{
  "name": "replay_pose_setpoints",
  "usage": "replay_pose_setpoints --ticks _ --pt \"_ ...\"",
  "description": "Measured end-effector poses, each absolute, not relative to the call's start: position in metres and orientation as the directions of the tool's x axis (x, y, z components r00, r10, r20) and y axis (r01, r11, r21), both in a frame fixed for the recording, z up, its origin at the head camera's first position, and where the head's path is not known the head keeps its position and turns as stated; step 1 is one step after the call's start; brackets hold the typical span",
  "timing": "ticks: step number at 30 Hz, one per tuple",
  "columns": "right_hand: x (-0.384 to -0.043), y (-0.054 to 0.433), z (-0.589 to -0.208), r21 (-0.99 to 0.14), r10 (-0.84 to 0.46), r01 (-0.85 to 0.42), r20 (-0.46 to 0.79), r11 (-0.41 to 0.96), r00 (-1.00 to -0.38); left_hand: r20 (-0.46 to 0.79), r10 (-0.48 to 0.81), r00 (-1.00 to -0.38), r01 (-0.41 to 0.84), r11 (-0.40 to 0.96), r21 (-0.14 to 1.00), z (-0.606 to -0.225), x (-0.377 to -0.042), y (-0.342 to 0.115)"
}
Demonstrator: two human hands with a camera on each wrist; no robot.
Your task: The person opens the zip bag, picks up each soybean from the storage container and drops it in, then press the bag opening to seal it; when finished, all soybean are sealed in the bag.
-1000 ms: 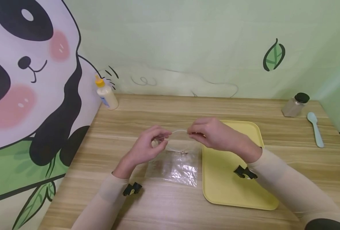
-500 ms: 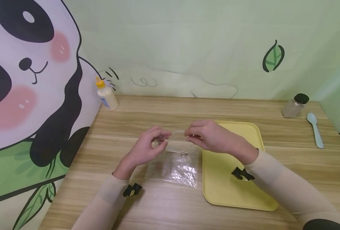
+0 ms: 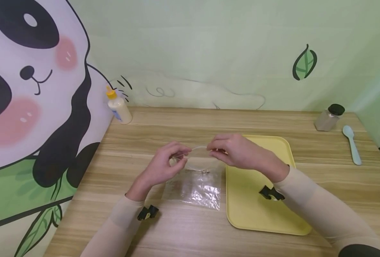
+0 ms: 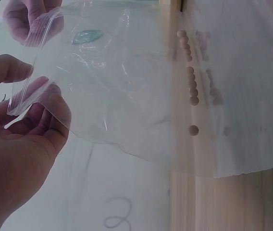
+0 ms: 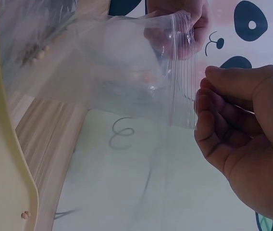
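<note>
A clear zip-lock bag (image 3: pixel 196 185) stands mouth up over the wooden table, its lower part lying toward me. My left hand (image 3: pixel 164 162) holds the left end of the zip edge, thumb on one side and fingers on the other. The right hand (image 3: pixel 236 150) pinches that edge farther right, thumb and fingertips at the zip strip in the right wrist view. Between the hands the mouth shows as a slightly bowed line. Several small round beige beads (image 4: pixel 193 91) sit in a row low in the bag in the left wrist view.
Right of the bag lies a yellow tray (image 3: pixel 260 214), partly under my right forearm. A tiny beige piece (image 5: pixel 26 215) shows at its edge. A glue bottle (image 3: pixel 120 110) stands at back left. At back right are a black-lidded jar (image 3: pixel 328 119) and a pale blue spoon (image 3: pixel 352 144).
My right hand has shifted slightly left and down along the bag's edge, closer to the left hand. The left hand and the bag's lower part have stayed put.
</note>
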State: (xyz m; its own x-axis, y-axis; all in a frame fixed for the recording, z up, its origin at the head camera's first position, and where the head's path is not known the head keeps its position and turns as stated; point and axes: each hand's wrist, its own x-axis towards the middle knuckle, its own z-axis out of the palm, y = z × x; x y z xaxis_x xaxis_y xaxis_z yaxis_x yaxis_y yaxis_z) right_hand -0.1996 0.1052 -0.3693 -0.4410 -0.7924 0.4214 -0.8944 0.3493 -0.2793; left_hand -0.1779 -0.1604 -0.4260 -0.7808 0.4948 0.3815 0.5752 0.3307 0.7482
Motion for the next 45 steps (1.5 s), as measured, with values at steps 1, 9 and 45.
replay_pose_setpoints --ticks 1,9,45 --pt "-0.201 0.106 -0.370 -0.283 -0.791 -0.893 0.422 0.351 -0.444 0.383 0.495 -0.780 0.577 0.329 0.748 -0.426 -0.178 -0.161" --pt "-0.211 0.110 -0.370 -0.287 -0.764 -0.883 0.447 0.371 -0.466 0.383 0.491 -0.782 0.573 0.327 0.751 -0.427 -0.178 -0.161" --pt "-0.273 0.151 -0.419 -0.430 -0.576 -0.617 0.238 0.659 -0.782 0.379 0.492 -0.784 0.574 0.340 0.745 -0.427 -0.178 -0.161"
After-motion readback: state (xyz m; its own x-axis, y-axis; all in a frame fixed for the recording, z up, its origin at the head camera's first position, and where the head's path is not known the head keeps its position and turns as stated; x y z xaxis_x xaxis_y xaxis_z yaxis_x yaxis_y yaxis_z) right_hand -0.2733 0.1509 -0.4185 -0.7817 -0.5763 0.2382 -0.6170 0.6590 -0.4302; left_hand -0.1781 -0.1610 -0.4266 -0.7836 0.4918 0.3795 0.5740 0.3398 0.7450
